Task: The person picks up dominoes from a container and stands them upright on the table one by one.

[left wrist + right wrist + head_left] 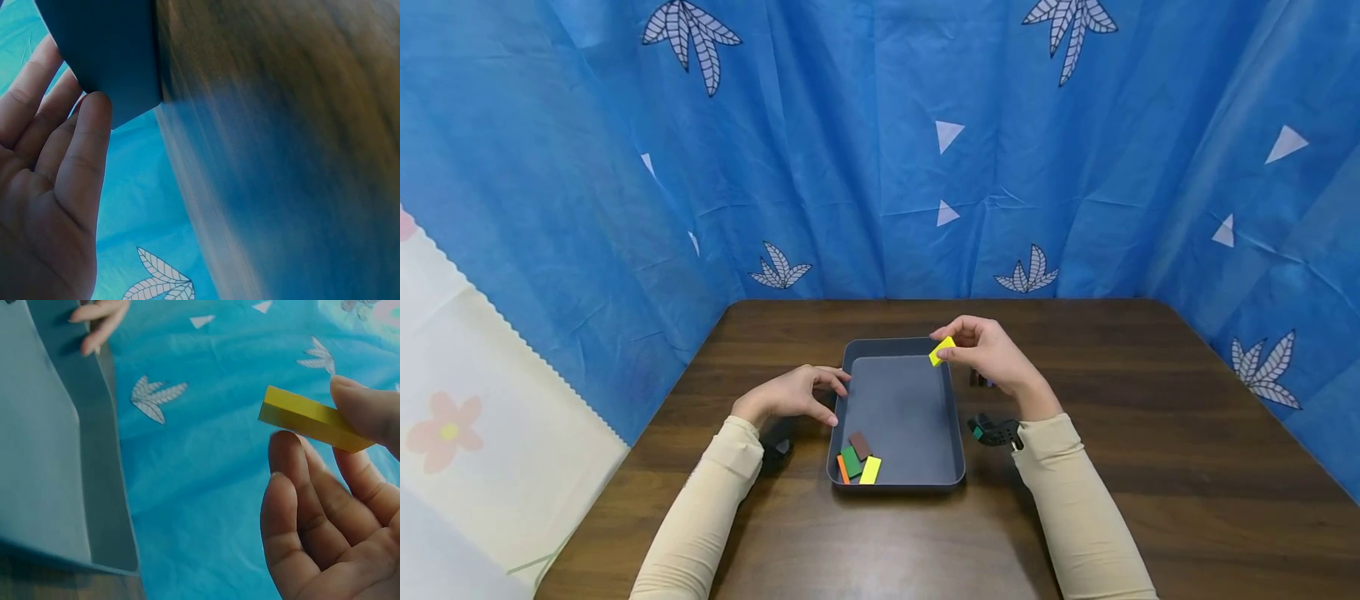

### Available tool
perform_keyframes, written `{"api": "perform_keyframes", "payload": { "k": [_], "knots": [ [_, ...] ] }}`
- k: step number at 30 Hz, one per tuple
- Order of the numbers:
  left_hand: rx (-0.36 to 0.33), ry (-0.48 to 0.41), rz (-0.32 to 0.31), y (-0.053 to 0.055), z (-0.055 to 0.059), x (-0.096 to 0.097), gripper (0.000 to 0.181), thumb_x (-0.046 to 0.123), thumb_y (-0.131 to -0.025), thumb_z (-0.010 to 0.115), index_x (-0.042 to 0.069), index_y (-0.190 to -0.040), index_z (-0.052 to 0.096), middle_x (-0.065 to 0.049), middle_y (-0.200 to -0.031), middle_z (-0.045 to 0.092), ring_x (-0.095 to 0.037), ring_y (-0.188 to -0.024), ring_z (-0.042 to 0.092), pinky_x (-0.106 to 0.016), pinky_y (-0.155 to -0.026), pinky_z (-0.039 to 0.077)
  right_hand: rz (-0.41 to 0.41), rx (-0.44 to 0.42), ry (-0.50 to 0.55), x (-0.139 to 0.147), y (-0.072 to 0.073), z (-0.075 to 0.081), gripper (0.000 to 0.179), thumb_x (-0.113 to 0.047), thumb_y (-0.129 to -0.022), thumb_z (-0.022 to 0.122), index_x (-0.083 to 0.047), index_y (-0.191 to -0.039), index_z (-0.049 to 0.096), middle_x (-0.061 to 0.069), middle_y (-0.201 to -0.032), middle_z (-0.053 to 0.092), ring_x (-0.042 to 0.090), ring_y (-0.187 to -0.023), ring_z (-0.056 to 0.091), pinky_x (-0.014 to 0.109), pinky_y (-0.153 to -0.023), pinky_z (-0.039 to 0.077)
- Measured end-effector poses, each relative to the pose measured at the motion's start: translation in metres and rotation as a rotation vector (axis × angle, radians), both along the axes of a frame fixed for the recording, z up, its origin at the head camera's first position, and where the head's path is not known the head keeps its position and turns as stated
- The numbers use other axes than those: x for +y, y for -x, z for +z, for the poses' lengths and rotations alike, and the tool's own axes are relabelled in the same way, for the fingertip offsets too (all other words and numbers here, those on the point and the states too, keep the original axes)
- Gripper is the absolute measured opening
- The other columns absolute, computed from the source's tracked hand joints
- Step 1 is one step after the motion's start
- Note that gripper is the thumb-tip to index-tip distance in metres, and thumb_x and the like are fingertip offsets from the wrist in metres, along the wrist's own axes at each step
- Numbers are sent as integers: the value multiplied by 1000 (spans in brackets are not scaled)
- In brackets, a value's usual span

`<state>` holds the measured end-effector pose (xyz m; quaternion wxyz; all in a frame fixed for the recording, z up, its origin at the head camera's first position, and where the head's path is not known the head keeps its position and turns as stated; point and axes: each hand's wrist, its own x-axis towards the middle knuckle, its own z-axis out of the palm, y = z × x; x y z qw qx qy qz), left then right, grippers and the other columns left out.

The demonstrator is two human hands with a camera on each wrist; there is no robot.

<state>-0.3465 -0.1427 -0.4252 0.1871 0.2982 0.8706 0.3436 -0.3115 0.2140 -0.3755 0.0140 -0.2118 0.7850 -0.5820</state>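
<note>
My right hand (pixel 992 354) pinches a yellow block (pixel 942 351) between thumb and fingers, above the far right corner of the grey tray (pixel 898 417). The right wrist view shows this block (pixel 312 419) as a small, flat-sided bar with the thumb on one face. At the tray's left wall is my left hand (pixel 793 393), its fingers spread and fingertips right at the rim. In the tray's near left corner lie a brown block (pixel 860 445), a green block (pixel 852 461), an orange block (pixel 843 469) and another yellow block (pixel 870 470).
The tray stands on a dark wooden table (pixel 1097 367). Small dark pieces (pixel 979 378) lie just right of the tray, partly hidden by the right hand. A black wrist strap (pixel 996 432) is at the right wrist. A blue curtain (pixel 880 183) hangs behind the table.
</note>
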Motion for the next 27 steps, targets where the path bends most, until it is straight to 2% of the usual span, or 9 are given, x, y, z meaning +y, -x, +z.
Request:
{"api": "perform_keyframes", "payload": {
  "k": [4,7,12,15,20,27],
  "knots": [
    [-5,-6,10,-1,0,0,38,21,-79,86,10,-112,71,-10,-152,49,-37,-140,45,-54,-112,42,-11,13,26,14,-2,5,24,-11,-94,70,4,-110,61,21,-114,70,18,-89,74,38,-88,61],
    [-18,-14,14,-2,1,0,38,21,-79,86,10,-112,71,-9,-152,49,-38,-140,44,-54,-113,42,-47,25,33,22,-4,7,20,-8,-95,68,4,-110,61,21,-113,70,16,-87,74,30,-80,62],
    [-12,-13,8,-1,-1,0,38,20,-79,86,9,-112,71,-10,-151,50,-38,-140,44,-55,-113,41,-109,30,36,34,-4,7,24,-5,-96,65,8,-116,59,26,-118,68,9,-89,71,30,-82,61],
    [-15,-15,14,-1,-1,0,37,20,-79,86,9,-112,71,-10,-151,50,-39,-140,44,-55,-113,41,-157,34,22,41,-4,6,28,-10,-95,67,6,-117,60,17,-114,71,7,-89,69,26,-80,61],
    [-22,-16,27,-2,-1,0,37,20,-79,86,10,-112,71,-10,-152,50,-38,-140,44,-55,-113,41,-266,71,-65,56,-3,2,34,-20,-94,71,3,-117,64,-2,-99,72,9,-85,67,19,-77,58],
    [-6,0,19,0,-3,1,38,22,-79,86,12,-112,71,-9,-152,50,-38,-140,45,-54,-112,43,-394,92,-193,80,-5,-6,37,-29,-94,70,-3,-119,65,7,-105,75,7,-87,64,20,-79,54]
  ]
}}
